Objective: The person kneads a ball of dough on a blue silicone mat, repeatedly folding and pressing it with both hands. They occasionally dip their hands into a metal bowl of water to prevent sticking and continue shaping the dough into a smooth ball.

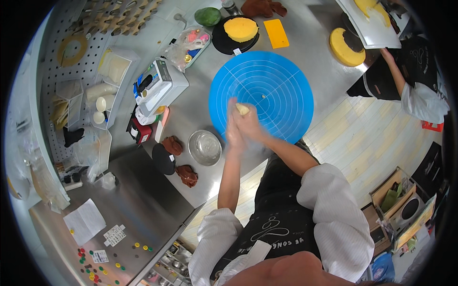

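Above the lower left part of a round blue silicone mat (286, 82) with white rings, my two hands are pressed together. A pale yellow lump, perhaps dough, (242, 109) shows at the top of my right hand (250, 123), whose fingers are curled around it. Against it lies my left hand (234, 125), blurred, its fingers pointing away from me. A small pale crumb (263, 96) rests near the mat's centre. Left of my hands stands a round metal bowl (205, 147), wet or whitish inside.
Beyond the mat are a yellow cake layer (241, 29) on a black turntable, a yellow scraper (276, 33) and a green fruit (208, 16). Brown cloths (186, 176) lie beside the bowl. At right, a co-worker's arm (393, 71) reaches to a white board (375, 30).
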Tool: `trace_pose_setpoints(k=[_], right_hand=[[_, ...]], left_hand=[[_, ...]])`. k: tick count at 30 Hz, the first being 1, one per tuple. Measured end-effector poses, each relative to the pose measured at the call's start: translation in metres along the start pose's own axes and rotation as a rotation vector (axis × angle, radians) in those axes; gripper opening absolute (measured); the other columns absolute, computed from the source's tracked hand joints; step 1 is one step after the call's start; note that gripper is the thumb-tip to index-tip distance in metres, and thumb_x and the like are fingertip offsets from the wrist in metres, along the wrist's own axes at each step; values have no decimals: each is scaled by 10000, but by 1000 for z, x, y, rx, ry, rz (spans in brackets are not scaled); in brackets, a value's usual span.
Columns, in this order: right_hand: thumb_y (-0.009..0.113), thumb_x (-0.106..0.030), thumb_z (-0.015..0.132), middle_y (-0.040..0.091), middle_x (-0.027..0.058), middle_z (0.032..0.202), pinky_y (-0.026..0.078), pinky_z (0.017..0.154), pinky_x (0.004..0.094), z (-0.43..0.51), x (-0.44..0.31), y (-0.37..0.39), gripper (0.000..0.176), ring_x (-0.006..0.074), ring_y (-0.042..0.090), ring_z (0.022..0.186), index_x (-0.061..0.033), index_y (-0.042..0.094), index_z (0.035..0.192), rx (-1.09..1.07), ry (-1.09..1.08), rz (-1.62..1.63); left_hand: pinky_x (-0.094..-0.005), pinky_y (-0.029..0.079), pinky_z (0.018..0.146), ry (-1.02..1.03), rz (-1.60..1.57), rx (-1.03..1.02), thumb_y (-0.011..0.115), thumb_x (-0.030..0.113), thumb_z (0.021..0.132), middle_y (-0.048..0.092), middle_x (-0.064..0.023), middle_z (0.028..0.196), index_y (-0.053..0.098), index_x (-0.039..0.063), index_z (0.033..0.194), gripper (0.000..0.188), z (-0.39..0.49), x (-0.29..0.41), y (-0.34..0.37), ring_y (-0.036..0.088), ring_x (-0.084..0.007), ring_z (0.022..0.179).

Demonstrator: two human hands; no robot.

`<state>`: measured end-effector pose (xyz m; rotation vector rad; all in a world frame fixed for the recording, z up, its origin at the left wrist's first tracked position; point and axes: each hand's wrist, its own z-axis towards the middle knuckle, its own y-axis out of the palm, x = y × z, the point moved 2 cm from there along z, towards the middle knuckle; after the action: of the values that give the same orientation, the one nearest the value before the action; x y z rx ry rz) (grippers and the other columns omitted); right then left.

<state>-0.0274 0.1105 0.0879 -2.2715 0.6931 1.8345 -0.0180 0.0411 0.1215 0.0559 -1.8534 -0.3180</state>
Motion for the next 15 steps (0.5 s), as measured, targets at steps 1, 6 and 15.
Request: trace_pose_setpoints(k=[1, 6, 15], right_hand=[[691, -246, 946, 678, 104, 725, 490, 591, 355, 2, 0, -2, 278, 197, 616, 603, -7, 683, 804, -41, -34, 75], [675, -190, 952, 685, 70, 791, 493, 619, 327, 10, 8, -27, 190, 161, 626, 679, -23, 674, 863, -191, 0, 308], [766, -152, 837, 531, 203, 1401, 433, 1075, 464, 37, 69, -101, 552, 366, 484, 1320, -39, 589, 1349, -485, -200, -796]], left_hand=[[-350, 343, 1161, 12, 99, -71, 351, 310, 1113, 431, -121, 1526, 380, 8, 1525, 511, 4, 5, -2, 411, -219, 1401], [-345, 450, 1066, -118, -112, -75, 555, 184, 1024, 530, -130, 1409, 460, 0, 1459, 481, 22, 4, -15, 532, -216, 1281], [-376, 545, 974, 72, 1000, -374, 789, 61, 820, 633, -154, 1327, 610, 27, 1340, 550, 48, -75, -85, 635, -294, 1195]])
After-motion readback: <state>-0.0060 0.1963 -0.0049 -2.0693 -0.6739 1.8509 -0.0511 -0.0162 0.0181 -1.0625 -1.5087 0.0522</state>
